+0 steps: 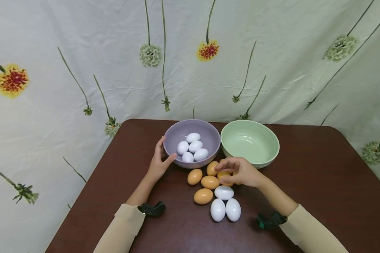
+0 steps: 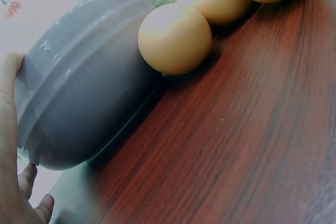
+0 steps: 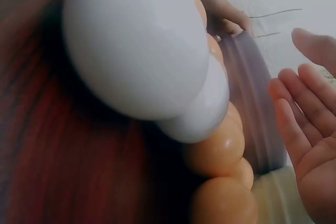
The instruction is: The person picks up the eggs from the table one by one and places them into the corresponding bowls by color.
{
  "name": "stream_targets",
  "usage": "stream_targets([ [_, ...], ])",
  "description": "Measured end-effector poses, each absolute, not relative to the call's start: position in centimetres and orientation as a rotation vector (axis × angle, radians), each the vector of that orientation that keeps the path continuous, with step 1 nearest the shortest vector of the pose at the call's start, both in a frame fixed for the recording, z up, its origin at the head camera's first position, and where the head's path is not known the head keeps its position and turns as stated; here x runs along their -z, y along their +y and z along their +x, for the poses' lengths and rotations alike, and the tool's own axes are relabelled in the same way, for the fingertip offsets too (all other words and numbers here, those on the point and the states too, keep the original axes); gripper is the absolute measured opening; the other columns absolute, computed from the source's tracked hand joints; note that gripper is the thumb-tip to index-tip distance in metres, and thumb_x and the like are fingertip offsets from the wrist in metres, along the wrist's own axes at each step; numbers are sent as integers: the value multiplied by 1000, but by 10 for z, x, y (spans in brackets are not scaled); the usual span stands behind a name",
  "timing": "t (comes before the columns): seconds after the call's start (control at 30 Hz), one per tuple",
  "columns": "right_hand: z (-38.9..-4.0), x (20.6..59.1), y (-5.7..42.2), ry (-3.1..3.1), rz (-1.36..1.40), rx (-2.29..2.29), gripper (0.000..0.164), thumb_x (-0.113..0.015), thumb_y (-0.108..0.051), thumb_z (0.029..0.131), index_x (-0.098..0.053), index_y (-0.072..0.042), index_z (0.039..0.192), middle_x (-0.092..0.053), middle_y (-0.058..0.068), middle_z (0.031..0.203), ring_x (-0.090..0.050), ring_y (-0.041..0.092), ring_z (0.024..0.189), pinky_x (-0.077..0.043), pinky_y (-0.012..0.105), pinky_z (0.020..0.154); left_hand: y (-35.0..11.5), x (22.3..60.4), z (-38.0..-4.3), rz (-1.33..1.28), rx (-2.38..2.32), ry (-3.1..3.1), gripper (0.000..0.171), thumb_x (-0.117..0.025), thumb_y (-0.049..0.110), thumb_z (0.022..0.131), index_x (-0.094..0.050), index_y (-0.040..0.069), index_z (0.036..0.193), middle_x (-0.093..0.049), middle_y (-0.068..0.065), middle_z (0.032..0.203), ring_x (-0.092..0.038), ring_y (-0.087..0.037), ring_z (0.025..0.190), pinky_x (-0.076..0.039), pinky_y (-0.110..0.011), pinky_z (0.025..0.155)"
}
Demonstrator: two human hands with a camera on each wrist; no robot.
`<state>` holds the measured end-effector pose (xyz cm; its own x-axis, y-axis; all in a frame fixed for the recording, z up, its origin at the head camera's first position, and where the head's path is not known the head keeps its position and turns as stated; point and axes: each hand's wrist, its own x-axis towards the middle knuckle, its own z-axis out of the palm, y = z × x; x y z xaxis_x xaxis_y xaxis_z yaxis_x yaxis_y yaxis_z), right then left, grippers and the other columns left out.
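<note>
A purple bowl (image 1: 212, 131) with several white eggs (image 1: 195, 146) in it stands at the back of the table. My left hand (image 1: 158, 163) holds its left side, thumb at the rim and fingers along the outer wall (image 2: 79, 93). Above several brown eggs (image 1: 210, 182) in front of the bowls is my right hand (image 1: 240, 172), partly covering some of them. The right wrist view shows that hand (image 3: 315, 129) with extended, slightly bent fingers and nothing in its palm. Just nearer than the brown eggs lie three white eggs (image 1: 224, 193).
To the right of the purple bowl, right beside it, stands a green bowl (image 1: 250, 140) with no eggs visible inside. The dark red-brown wooden table (image 1: 320, 168) meets a flower-printed cloth (image 1: 272, 52) behind. Each wrist wears a black band (image 1: 152, 209).
</note>
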<state>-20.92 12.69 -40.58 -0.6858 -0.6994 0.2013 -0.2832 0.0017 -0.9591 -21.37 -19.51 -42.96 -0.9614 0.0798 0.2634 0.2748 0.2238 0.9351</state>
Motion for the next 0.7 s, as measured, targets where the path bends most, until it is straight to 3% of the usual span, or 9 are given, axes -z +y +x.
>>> stream_targets([
  [0.23, -204, 414, 141, 1819, -1153, 1681, 37, -77, 8, 77, -60, 15, 108, -67, 18, 107, -65, 24, 106, -48, 44, 93, -195, 429, -213, -331, 1828, -2342, 77, -62, 8, 93, -14, -1, 153, -5, -20, 161, -9, -34, 146, -15, -54, 114],
  [0.47, -195, 416, 149, 1710, -1244, 1603, 36, -76, 8, 79, -59, 16, 109, -63, 33, 105, -65, 21, 105, -49, 41, 92, -195, 428, -213, -344, 1819, -2344, 77, -62, 7, 93, -14, -2, 153, -4, -22, 160, -8, -35, 146, -15, -54, 114],
  [0.7, -193, 422, 159, 1606, -1275, 1552, 31, -76, 11, 76, -63, 17, 104, -65, 30, 101, -64, 13, 101, -51, 35, 91, -195, 428, -213, -339, 1821, -2347, 77, -62, 8, 93, -14, -1, 153, -4, -20, 161, -9, -34, 146, -15, -54, 114],
])
